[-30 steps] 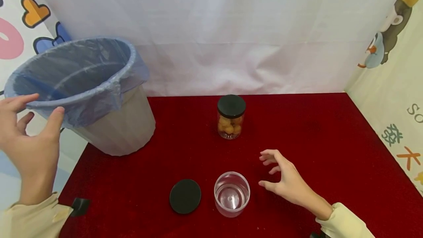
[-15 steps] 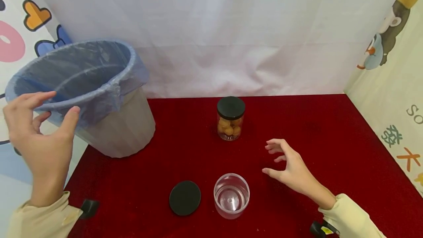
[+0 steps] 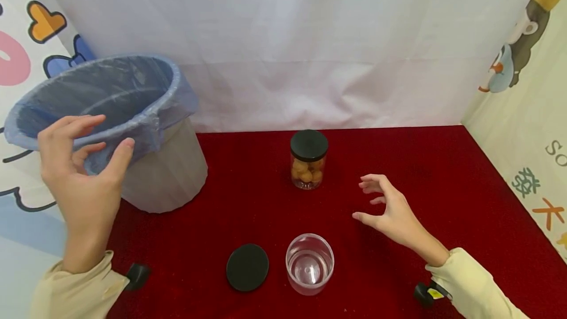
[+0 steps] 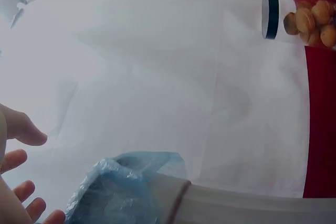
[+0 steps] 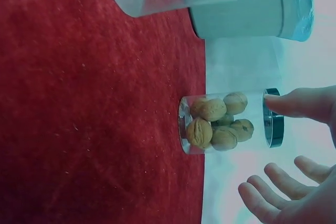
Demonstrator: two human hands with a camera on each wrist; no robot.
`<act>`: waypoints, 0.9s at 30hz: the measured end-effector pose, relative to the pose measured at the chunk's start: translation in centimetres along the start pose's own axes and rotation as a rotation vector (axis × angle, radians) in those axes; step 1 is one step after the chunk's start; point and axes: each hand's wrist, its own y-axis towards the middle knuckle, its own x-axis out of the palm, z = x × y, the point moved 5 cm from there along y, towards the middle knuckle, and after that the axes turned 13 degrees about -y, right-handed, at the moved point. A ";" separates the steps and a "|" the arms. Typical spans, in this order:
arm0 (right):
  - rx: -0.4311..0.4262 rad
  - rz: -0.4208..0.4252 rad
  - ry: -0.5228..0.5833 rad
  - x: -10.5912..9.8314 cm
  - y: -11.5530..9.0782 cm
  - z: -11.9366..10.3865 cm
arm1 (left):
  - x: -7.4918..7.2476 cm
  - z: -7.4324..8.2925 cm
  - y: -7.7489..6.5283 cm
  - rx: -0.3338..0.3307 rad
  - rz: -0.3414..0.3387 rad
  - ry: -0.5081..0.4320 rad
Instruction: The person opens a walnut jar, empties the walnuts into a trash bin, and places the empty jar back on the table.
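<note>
A clear jar of walnuts (image 3: pixel 307 170), capped with a black lid (image 3: pixel 309 145), stands upright toward the back of the red cloth. Nearer the front is a clear open jar (image 3: pixel 309 265) that looks empty, and a loose black lid (image 3: pixel 247 267) lies flat to its left. My left hand (image 3: pixel 84 171) hovers in front of the bin's rim, fingers loosely bent and thumb apart, holding nothing. To the right of both jars my right hand (image 3: pixel 390 210) hangs above the cloth, its fingers spread from the thumb. In the right wrist view the walnut jar (image 5: pixel 218 121) appears beyond that hand.
A pale bin (image 3: pixel 173 176) lined with a blue bag (image 3: pixel 146 127) stands at the left. A white curtain (image 3: pixel 283 53) closes off the back, and a patterned sheet (image 3: pixel 522 127) bounds the right side. Red cloth (image 3: pixel 425 166) covers the table.
My left hand has moved to the right across the front of the bin. My right hand has drifted slightly back and right, away from the open jar. The jars and loose lid stay put.
</note>
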 end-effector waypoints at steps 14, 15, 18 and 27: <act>0.066 -0.045 0.045 0.3 2.3 1.2 | 3.1 -3.2 0.8 -0.034 -0.218 -0.089; 0.067 -0.046 0.044 0.3 2.5 1.3 | 3.4 -3.3 0.9 -0.034 -0.234 -0.092; 0.071 -0.047 0.044 0.3 2.9 1.6 | 4.3 -3.1 0.9 -0.028 -0.277 -0.092; 0.087 -0.073 0.051 0.5 3.7 2.0 | 6.1 -1.2 0.6 -0.029 -0.341 -0.100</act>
